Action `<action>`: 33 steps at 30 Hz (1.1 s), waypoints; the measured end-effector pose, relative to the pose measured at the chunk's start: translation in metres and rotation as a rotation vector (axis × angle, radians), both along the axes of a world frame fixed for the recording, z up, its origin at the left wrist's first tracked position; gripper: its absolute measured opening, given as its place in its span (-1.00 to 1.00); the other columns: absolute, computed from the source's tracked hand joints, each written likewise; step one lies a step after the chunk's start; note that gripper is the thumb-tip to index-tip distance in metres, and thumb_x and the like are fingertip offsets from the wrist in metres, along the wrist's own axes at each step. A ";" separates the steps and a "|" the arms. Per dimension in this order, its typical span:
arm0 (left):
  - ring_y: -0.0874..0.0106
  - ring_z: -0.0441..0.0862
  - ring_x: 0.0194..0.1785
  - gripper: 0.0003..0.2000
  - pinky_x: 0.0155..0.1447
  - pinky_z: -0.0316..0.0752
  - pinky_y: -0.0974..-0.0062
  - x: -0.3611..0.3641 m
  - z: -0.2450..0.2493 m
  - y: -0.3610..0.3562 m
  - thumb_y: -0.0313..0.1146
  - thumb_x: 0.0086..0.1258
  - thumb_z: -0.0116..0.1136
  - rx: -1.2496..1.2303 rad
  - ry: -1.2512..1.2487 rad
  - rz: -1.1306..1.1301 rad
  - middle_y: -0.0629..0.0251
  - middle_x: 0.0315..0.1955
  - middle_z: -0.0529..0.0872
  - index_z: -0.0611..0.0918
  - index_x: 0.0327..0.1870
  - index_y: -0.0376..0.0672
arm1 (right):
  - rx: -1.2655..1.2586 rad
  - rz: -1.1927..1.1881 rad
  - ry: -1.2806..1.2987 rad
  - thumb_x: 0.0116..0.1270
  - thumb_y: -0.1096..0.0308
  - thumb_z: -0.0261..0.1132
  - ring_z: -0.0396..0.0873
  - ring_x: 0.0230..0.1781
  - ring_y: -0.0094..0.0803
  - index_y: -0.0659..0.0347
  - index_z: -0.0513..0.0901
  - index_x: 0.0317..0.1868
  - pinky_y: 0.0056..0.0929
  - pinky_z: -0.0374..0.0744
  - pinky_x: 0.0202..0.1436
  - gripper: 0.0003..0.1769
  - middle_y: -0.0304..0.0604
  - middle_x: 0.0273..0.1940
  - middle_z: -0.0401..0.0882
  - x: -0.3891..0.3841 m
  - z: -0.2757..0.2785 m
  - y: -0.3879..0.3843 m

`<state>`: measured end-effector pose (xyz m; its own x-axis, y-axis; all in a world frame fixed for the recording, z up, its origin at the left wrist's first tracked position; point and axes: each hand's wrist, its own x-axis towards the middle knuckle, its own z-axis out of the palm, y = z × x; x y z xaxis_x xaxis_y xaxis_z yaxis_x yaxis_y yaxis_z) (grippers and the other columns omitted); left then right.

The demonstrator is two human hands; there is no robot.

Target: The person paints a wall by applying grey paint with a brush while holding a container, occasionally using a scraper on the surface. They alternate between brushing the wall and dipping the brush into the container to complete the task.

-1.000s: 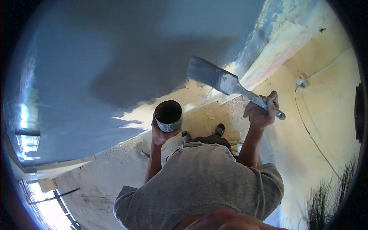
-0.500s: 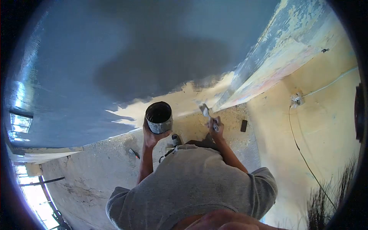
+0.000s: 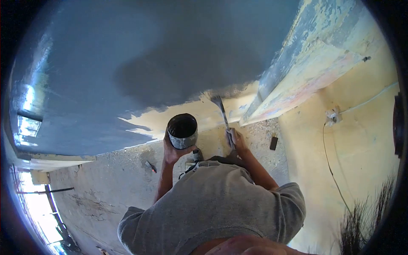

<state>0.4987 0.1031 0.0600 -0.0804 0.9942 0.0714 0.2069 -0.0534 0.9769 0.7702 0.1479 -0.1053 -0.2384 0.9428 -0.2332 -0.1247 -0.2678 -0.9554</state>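
My left hand [image 3: 173, 151] grips a round paint can [image 3: 182, 130] from below, its open top dark inside. My right hand [image 3: 236, 142] holds a paintbrush [image 3: 221, 111] by the handle, edge-on to the camera. The bristles touch the wall at the border between the grey-blue painted area [image 3: 140, 59] and a bare cream strip [image 3: 204, 112]. The can sits just left of the brush. My grey shirt [image 3: 216, 204] fills the lower middle of the view.
A cream side wall [image 3: 348, 144] stands at the right, with a small fitting [image 3: 332, 115] and a thin cable hanging down. A small dark object [image 3: 273, 142] lies on the rough concrete floor [image 3: 106, 191]. Bright window light shows at the lower left.
My right hand swung the brush down from a raised position at the right to beside the can, then lifted the bristles onto the paint edge. The can stayed held in place.
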 end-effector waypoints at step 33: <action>0.23 0.53 0.17 -0.07 0.27 0.43 0.27 -0.074 0.023 -0.047 -0.29 -0.27 0.65 0.692 0.343 0.527 0.03 0.11 0.56 0.35 0.24 -0.27 | -0.024 -0.066 -0.074 0.43 0.24 0.19 0.50 -0.79 -0.35 0.21 0.41 -0.31 -0.46 0.39 -0.75 -0.76 -0.10 -0.66 0.53 0.008 0.064 -0.002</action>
<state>0.4251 0.0563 0.0834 -0.3734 0.5633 0.7371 0.6412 -0.4175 0.6438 0.7777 0.1460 -0.0414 -0.1571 0.9497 -0.2708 -0.0724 -0.2845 -0.9559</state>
